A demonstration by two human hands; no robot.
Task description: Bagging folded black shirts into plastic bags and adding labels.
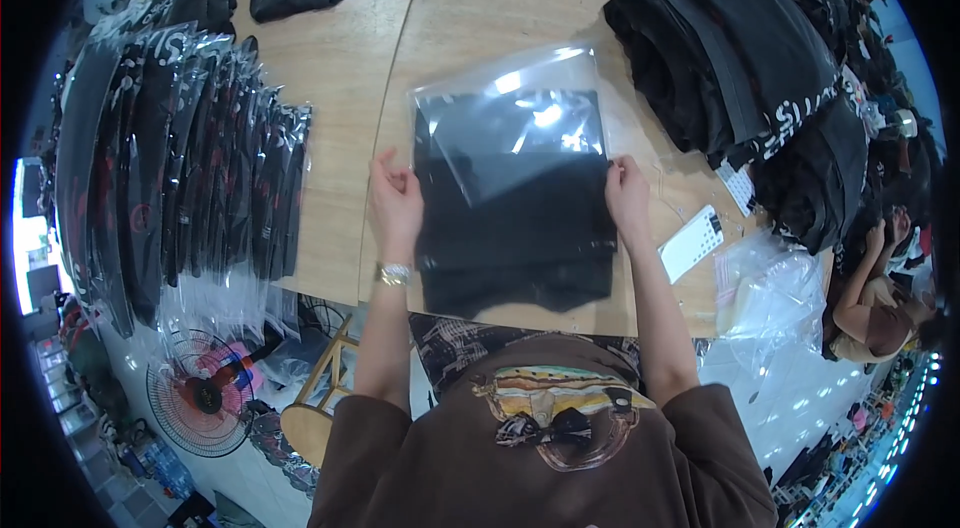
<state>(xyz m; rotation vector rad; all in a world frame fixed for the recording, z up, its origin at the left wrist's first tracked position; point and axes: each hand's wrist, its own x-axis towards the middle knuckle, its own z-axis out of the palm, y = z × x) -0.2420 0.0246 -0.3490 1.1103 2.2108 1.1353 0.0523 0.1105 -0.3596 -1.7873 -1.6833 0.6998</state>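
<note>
A folded black garment (pixel 515 283) lies on the table in front of me, mostly inside a clear plastic bag (pixel 500 76). The bag's far end reaches past the cloth and shines under the lights. At the near side, the garment's lower edge seems to stick out of the bag's mouth. My left hand (pixel 398 196) is closed at the bag's left edge, thumb and fingers pinched together there. On the opposite edge my right hand (pixel 627 190) grips the plastic, its fingertips partly hidden.
Bagged black garments (pixel 185 163) stand in a row at the left. Folded black garments (pixel 715 48) are piled at the far right. White sticker sheets (pixel 690 246) and loose clear bags (pixel 770 288) lie near the right edge. Below left are a fan (pixel 200 393) and a wooden stool (pixel 310 428).
</note>
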